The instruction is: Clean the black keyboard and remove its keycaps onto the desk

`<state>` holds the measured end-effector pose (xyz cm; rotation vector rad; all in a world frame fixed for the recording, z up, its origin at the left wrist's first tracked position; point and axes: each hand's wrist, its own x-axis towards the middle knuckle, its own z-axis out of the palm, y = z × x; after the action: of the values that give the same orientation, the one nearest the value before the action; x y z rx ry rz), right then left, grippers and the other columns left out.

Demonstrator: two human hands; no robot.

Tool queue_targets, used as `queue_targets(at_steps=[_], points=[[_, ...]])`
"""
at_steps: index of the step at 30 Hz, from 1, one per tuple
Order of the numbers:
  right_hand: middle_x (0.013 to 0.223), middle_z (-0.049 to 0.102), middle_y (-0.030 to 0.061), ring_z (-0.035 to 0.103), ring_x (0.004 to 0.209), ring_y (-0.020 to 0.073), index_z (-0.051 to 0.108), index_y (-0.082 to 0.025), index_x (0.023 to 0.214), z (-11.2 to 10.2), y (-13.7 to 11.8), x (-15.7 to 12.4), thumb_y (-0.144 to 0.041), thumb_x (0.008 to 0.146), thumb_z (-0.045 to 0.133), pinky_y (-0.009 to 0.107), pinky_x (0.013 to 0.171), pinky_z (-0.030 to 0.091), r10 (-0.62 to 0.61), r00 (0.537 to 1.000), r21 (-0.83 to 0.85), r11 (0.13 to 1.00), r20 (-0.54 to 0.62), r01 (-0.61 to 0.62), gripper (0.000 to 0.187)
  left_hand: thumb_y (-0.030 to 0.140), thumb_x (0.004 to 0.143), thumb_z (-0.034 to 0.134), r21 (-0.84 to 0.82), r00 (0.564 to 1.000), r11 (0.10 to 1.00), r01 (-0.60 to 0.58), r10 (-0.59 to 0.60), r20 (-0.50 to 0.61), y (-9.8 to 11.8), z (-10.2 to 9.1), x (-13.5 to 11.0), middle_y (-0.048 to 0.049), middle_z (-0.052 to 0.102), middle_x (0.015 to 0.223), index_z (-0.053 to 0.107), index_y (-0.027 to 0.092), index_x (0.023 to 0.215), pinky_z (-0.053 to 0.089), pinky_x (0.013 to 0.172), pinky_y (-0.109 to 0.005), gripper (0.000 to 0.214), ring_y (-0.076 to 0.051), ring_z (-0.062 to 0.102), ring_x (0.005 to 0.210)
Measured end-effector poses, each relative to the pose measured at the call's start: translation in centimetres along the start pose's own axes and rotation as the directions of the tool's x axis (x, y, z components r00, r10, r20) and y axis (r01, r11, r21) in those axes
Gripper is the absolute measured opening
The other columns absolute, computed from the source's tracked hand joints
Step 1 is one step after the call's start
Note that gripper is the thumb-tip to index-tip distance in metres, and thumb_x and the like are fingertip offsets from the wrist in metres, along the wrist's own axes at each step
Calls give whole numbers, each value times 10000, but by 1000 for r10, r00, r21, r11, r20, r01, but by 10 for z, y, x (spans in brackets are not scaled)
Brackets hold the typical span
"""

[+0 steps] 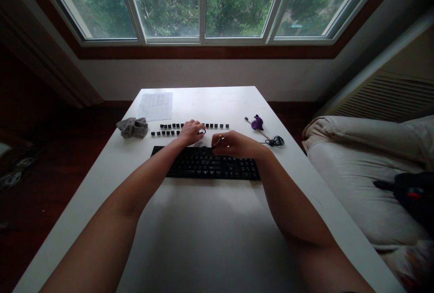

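Observation:
A black keyboard [217, 168] lies across the white table, with some keys off along its far edge. Black keycaps [169, 133] stand in two rows behind it. My left hand [191, 132] reaches over the rows, its thumb and fingers closed around a dark keycap [201, 132]. Above the keyboard's far edge is my right hand [233, 144], fingers pinched on a small shiny metal tool [219, 140] whose exact kind is too small to make out. Part of the rows is hidden behind my left hand.
A grey cloth [133, 127] lies at the table's left edge and a printed paper sheet [156, 106] at the far left. To the right are a brush [247, 120], a crumpled purple cloth [257, 122] and a coiled black cable [276, 141]. A cushioned seat [339, 166] stands beside the table.

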<state>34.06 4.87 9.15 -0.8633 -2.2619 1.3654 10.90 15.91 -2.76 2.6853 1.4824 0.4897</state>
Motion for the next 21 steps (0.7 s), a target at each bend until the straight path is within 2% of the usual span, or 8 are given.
queue_targets(at_steps=[4,8,17,21], points=[[790,683,2,605,717,142,603,-195,940,1,11,4,-274,843,675,279,658,466,-25,990,3,1000,-136,26,144,323,878,634,-18,999,1000,-3,2,-52,-1,-5,-6,-70,681,1127,720,276,1120,415,955,-435,261,-283,540,1101],[797,693,4,636,742,159,585,-206,956,3,21,10,-281,840,678,295,682,494,-35,970,39,998,-242,45,166,325,878,639,-2,999,1000,25,-25,-46,0,-8,-16,-74,683,1121,725,274,1114,416,962,-439,257,-286,543,1102],[811,719,17,683,756,179,607,-210,964,3,31,17,-329,839,699,309,708,525,-53,955,7,998,-290,58,196,332,916,595,-8,999,999,46,-46,-8,16,-20,-31,-75,687,1147,720,254,1124,442,968,-428,255,-282,568,1106],[810,729,28,693,748,181,651,-197,948,6,43,24,-362,865,679,314,727,526,-51,947,-29,999,-316,44,187,339,926,590,-96,995,995,7,3,97,18,-34,-52,-56,696,1167,713,251,1124,459,975,-396,249,-255,603,1106]])
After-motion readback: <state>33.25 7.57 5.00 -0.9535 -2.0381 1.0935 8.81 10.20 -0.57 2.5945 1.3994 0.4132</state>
